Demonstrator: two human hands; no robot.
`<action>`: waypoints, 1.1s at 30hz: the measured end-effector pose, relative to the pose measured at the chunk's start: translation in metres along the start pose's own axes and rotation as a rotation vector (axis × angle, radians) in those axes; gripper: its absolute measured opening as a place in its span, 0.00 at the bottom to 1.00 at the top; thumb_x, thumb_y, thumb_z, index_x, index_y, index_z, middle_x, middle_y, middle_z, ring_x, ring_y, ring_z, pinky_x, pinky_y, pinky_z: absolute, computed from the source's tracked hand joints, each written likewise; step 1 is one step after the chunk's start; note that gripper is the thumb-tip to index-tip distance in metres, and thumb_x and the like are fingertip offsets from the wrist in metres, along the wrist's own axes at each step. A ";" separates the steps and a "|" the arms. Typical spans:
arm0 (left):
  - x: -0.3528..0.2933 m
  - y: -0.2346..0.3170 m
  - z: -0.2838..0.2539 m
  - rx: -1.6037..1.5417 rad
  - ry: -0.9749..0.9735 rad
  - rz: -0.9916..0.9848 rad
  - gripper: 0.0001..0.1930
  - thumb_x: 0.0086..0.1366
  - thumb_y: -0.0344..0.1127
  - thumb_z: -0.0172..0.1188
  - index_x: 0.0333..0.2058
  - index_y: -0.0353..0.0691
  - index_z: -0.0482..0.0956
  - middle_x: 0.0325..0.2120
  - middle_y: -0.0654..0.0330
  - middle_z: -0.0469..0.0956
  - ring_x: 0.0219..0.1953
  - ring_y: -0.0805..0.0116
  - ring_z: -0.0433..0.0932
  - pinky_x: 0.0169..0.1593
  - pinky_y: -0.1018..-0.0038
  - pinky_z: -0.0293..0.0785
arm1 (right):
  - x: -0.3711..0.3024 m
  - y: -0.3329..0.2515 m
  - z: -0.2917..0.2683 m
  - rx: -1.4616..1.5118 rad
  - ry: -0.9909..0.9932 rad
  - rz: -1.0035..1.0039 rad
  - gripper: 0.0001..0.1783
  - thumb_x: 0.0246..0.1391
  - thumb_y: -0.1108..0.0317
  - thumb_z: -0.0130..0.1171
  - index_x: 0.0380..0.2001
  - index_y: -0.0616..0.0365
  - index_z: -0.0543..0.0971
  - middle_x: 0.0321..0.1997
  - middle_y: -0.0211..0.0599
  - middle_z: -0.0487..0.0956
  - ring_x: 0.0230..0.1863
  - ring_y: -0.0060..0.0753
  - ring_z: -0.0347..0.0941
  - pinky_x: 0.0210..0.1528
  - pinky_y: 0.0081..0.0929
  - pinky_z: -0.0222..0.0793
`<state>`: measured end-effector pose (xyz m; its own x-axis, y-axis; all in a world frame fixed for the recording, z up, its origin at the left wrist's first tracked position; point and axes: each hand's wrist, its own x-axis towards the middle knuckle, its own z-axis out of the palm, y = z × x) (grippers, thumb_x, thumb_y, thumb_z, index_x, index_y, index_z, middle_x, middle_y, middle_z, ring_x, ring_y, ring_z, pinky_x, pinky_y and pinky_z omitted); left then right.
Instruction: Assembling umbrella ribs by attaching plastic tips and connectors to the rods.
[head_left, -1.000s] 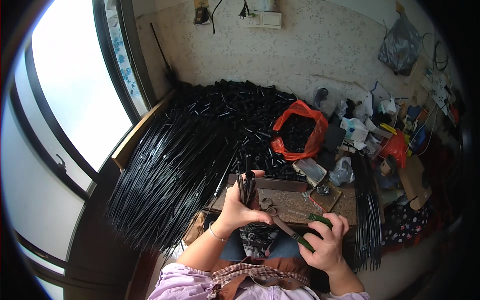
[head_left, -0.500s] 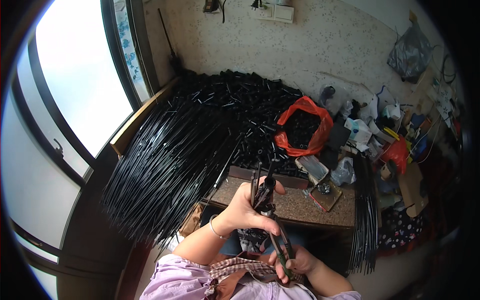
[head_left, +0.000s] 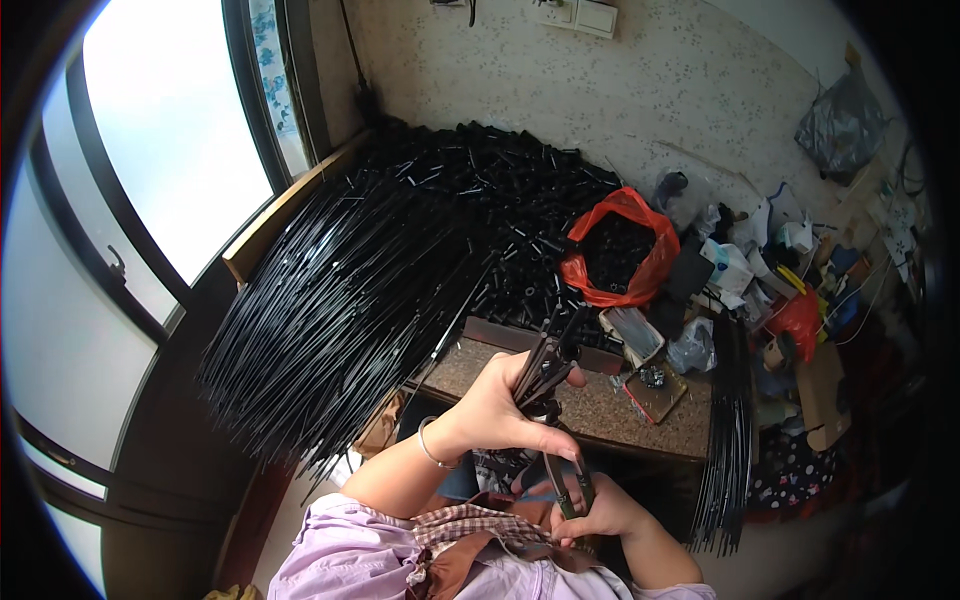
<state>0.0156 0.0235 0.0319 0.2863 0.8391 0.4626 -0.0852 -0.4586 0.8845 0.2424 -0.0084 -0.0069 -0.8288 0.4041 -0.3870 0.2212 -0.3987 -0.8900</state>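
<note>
At far left one window (head_left: 160,130) is cut off by the dark lens rim. A broad fan of black rods (head_left: 320,310) lies beside it, too many to count, the lower layers buried. One upright brush (head_left: 368,105) in the corner loses its upper end to the frame edge. The heap of short black tubes (head_left: 480,165) against the wall is likewise uncountable.

The left hand (head_left: 510,405) is closed around several slender dark pieces (head_left: 535,367), overlapping too much to number; they stand in front of the brown bar (head_left: 490,332), covering its middle. Below the left thumb, one two-legged tool with green handles (head_left: 554,472) points upward; its far end is hard to make out behind that hand. The right hand (head_left: 608,512) grips its handles, some fingers hidden.

Farther right, one open red bag (head_left: 590,275) holds small black pieces, and one shallow tin (head_left: 668,402) sits on the speckled tabletop (head_left: 630,428). Next come one crumpled clear bag (head_left: 692,345), a second, narrower rod bundle (head_left: 728,440), and one grey bag (head_left: 842,120) hanging on the wall.
</note>
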 end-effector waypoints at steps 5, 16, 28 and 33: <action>-0.010 0.007 -0.008 0.021 0.122 -0.005 0.33 0.32 0.40 0.78 0.38 0.34 0.73 0.24 0.71 0.71 0.26 0.85 0.66 0.30 0.85 0.65 | -0.002 -0.013 -0.014 -1.413 1.085 -0.866 0.28 0.29 0.81 0.55 0.43 0.63 0.69 0.29 0.44 0.73 0.27 0.42 0.72 0.29 0.29 0.69; -0.010 -0.003 -0.004 0.001 0.125 -0.001 0.37 0.28 0.48 0.78 0.37 0.35 0.73 0.23 0.68 0.70 0.24 0.84 0.64 0.27 0.84 0.63 | 0.005 -0.001 -0.001 -0.767 0.654 -0.475 0.31 0.36 0.69 0.65 0.45 0.61 0.65 0.23 0.36 0.73 0.19 0.31 0.70 0.23 0.22 0.65; -0.002 0.006 -0.006 0.097 0.094 0.072 0.25 0.34 0.36 0.77 0.31 0.36 0.73 0.18 0.69 0.70 0.22 0.84 0.67 0.27 0.84 0.65 | -0.014 -0.010 0.002 0.175 -0.035 -0.138 0.24 0.59 0.73 0.43 0.58 0.64 0.55 0.41 0.40 0.74 0.35 0.25 0.73 0.44 0.25 0.67; -0.005 -0.002 -0.001 -0.023 0.129 -0.040 0.16 0.41 0.26 0.69 0.30 0.35 0.72 0.19 0.69 0.71 0.22 0.84 0.68 0.26 0.85 0.65 | 0.005 0.017 0.016 0.141 0.064 -0.150 0.19 0.59 0.71 0.45 0.53 0.60 0.62 0.25 0.28 0.69 0.22 0.15 0.64 0.26 0.14 0.64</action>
<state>0.0130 0.0206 0.0281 0.1651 0.8880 0.4292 -0.0985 -0.4181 0.9030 0.2340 -0.0268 -0.0201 -0.8115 0.5177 -0.2710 0.0196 -0.4394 -0.8981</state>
